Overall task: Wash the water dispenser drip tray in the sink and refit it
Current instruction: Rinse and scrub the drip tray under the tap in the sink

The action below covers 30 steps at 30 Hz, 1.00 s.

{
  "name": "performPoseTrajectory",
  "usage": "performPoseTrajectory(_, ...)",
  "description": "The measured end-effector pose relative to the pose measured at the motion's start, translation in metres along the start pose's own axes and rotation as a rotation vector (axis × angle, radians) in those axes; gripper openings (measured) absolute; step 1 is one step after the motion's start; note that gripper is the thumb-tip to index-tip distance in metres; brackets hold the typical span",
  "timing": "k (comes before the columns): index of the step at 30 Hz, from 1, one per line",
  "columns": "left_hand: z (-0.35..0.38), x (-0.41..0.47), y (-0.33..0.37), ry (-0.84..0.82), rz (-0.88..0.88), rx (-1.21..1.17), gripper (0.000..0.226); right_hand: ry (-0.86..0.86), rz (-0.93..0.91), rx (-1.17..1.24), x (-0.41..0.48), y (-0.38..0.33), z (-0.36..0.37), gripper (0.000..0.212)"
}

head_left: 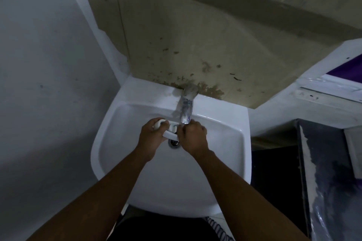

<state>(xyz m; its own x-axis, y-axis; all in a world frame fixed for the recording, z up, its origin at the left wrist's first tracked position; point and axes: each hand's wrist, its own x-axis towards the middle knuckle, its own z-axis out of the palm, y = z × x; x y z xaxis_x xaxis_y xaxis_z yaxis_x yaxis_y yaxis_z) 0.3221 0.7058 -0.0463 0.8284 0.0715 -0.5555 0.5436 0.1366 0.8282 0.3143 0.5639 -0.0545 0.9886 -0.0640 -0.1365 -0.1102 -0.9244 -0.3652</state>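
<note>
Holding the small white plastic drip tray [170, 130] over the drain [174, 143] of the white ceramic sink [231, 143], the person is washing it just beneath the spout of the chrome tap [186, 109]. The left hand [151, 133] is gripping the tray's left end, fingers [162, 123] curled closed over its top edge. The right hand [194, 135] is pinching the right end, its fingertips hidden, so how tightly I cannot tell. Whether water is running is unclear. Doing this well probably means turning the tray under the spout, rubbing every recess, and keeping a firm grip because wet plastic slips.
</note>
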Motion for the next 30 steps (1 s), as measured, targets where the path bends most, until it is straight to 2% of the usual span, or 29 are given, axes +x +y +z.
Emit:
performPoseTrajectory(3, 0.004, 0.000, -0.001, 0.010, -0.013, -0.026, 0.017, 0.087, 0.110, 0.487, -0.006, -0.007, -0.005, 0.012)
performPoseTrajectory(5, 0.003, -0.001, -0.005, 0.028, -0.015, -0.045, 0.017, 0.075, 0.086, 0.576, -0.010, -0.007, -0.007, 0.007)
performPoseTrajectory(8, 0.003, -0.001, -0.009, 0.038, -0.016, -0.068, 0.011, 0.024, 0.049, 0.540, -0.013, -0.007, -0.003, 0.016)
performPoseTrajectory(11, 0.008, -0.004, -0.007, 0.023, -0.021, -0.054, 0.005, -0.021, 0.156, 0.550, -0.010, -0.009, -0.004, 0.021)
performPoseTrajectory(15, 0.012, -0.009, -0.009, 0.005, -0.053, -0.063, 0.009, -0.087, 0.086, 0.385, -0.003, -0.001, -0.008, 0.025)
performPoseTrajectory(19, 0.018, -0.011, -0.009, -0.040, -0.072, -0.066, 0.022, 0.004, 0.015, 0.244, -0.010, 0.001, -0.009, 0.028)
performPoseTrajectory(22, 0.020, -0.011, -0.004, -0.074, -0.049, -0.033, 0.011, 0.062, -0.005, 0.204, -0.015, 0.000, -0.009, 0.028)
performPoseTrajectory(26, 0.017, -0.007, -0.001, -0.044, -0.069, -0.059, 0.016, 0.047, 0.004, 0.375, -0.014, 0.000, -0.008, 0.028)
performPoseTrajectory(30, 0.016, -0.006, -0.003, -0.048, -0.119, -0.180, 0.021, -0.007, 0.013, 0.352, -0.008, 0.004, -0.012, 0.026)
